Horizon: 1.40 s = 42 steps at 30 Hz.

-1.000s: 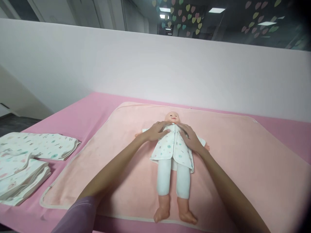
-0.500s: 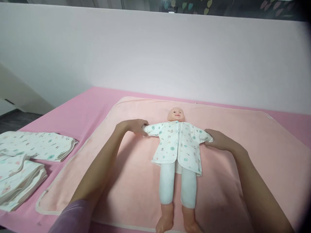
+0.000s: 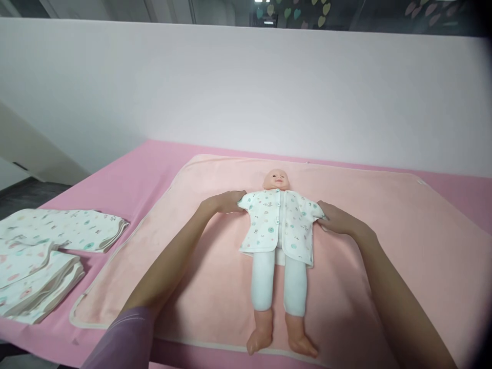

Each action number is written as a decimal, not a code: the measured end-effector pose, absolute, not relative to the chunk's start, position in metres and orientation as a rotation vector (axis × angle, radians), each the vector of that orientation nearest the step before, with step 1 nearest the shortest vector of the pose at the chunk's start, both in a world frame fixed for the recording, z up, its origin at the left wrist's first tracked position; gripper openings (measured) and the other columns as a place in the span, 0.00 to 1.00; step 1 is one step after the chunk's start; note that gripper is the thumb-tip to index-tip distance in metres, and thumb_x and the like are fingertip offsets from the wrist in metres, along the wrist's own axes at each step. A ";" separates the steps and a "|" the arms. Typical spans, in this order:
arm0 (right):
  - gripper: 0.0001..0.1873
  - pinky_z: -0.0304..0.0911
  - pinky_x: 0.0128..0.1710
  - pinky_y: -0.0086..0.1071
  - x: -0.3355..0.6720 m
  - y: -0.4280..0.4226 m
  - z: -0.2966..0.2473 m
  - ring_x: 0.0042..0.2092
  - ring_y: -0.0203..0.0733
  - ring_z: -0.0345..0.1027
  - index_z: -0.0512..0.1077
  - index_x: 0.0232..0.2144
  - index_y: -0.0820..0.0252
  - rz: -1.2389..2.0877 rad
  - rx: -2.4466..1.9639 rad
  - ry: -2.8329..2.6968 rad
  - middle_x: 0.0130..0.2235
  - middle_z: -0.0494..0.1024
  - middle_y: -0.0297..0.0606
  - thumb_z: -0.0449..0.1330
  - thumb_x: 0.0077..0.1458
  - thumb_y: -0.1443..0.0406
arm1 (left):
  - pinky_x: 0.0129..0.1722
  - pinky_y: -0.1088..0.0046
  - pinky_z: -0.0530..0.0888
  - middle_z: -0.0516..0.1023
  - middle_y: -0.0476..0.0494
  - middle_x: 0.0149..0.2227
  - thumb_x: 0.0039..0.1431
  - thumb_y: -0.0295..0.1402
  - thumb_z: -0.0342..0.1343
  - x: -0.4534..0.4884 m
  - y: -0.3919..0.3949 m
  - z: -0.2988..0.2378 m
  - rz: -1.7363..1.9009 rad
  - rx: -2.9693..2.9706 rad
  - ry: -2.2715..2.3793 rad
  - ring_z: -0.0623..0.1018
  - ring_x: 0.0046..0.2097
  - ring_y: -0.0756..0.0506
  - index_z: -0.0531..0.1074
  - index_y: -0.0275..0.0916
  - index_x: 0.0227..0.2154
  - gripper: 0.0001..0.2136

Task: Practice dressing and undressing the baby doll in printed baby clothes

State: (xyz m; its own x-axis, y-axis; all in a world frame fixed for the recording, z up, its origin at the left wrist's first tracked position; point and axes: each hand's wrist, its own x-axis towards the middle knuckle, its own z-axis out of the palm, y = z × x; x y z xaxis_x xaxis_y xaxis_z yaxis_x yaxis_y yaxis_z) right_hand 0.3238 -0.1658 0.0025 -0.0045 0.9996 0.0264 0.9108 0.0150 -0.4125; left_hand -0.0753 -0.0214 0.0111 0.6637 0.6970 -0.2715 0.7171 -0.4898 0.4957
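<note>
On its back lies a baby doll [image 3: 275,179], its head toward the wall and its bare feet toward me. It wears a white patterned jacket [image 3: 265,220] with a button front, the lower front edges apart. White cloth covers its legs. My left hand [image 3: 229,201] is closed round the end of the jacket sleeve on the picture's left. On the other side, my right hand [image 3: 338,218] grips the opposite sleeve end. The doll's own hands are hidden by the sleeves or my fingers.
Under the doll is a peach blanket [image 3: 384,246] with a pale edge, spread over a pink table surface [image 3: 126,166]. Folded patterned baby clothes [image 3: 65,230] lie in two piles at the left. A white wall panel [image 3: 246,92] stands along the back.
My left hand has moved right, toward the doll's body, and the sleeve there looks shorter and bunched. My right hand has also come slightly inward. The view has shifted a little.
</note>
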 end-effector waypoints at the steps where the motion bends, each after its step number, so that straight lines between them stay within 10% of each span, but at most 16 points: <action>1: 0.10 0.65 0.34 0.38 0.326 -0.166 0.003 0.36 0.48 0.71 0.69 0.34 0.53 0.487 -1.952 -2.057 0.38 0.79 0.39 0.59 0.59 0.54 | 0.36 0.63 0.71 0.80 0.39 0.45 0.55 0.47 0.60 -0.076 -0.020 0.012 -0.034 2.297 1.075 0.79 0.41 0.36 0.71 0.45 0.45 0.18; 14: 0.15 0.62 0.41 0.41 0.332 -0.153 -0.001 0.43 0.52 0.68 0.65 0.38 0.55 0.137 -2.016 -2.191 0.43 0.76 0.44 0.51 0.66 0.50 | 0.55 0.58 0.66 0.80 0.36 0.47 0.71 0.49 0.46 -0.067 -0.016 0.008 0.053 2.699 1.183 0.78 0.48 0.36 0.67 0.40 0.56 0.21; 21: 0.29 0.61 0.58 0.55 0.320 -0.188 -0.002 0.63 0.66 0.63 0.64 0.63 0.63 -0.166 -1.975 -2.104 0.61 0.71 0.58 0.52 0.67 0.52 | 0.59 0.53 0.65 0.71 0.28 0.63 0.68 0.41 0.55 -0.074 -0.067 0.012 0.424 2.823 1.426 0.68 0.64 0.30 0.64 0.37 0.63 0.25; 27: 0.31 0.66 0.56 0.51 0.269 -0.286 -0.026 0.57 0.60 0.70 0.62 0.65 0.53 0.064 -1.728 -1.961 0.58 0.75 0.50 0.58 0.66 0.49 | 0.54 0.55 0.68 0.76 0.38 0.52 0.65 0.50 0.57 -0.107 -0.161 -0.012 0.632 2.624 1.165 0.74 0.52 0.36 0.68 0.41 0.50 0.20; 35: 0.10 0.64 0.36 0.38 0.234 -0.276 -0.029 0.37 0.46 0.70 0.70 0.46 0.55 0.314 -1.738 -1.666 0.36 0.75 0.36 0.56 0.62 0.63 | 0.57 0.55 0.63 0.75 0.53 0.29 0.67 0.32 0.49 -0.051 -0.184 -0.019 0.828 2.450 1.339 0.75 0.33 0.44 0.63 0.40 0.45 0.06; 42: 0.11 0.63 0.44 0.43 0.235 -0.310 -0.013 0.43 0.50 0.69 0.71 0.48 0.56 -0.051 -1.554 -2.015 0.43 0.75 0.43 0.58 0.63 0.64 | 0.51 0.59 0.66 0.73 0.52 0.29 0.61 0.23 0.49 -0.092 -0.191 -0.024 0.700 2.705 1.167 0.74 0.34 0.44 0.64 0.41 0.42 0.08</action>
State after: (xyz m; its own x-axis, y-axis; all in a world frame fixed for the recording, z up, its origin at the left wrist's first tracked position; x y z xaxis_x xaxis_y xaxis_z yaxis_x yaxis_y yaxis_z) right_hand 0.2355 -0.3100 -0.0133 -0.1456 0.8721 0.4671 0.8947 0.3176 -0.3141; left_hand -0.0917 -0.1915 -0.0238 0.5972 0.7128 0.3679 0.6604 -0.6972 0.2789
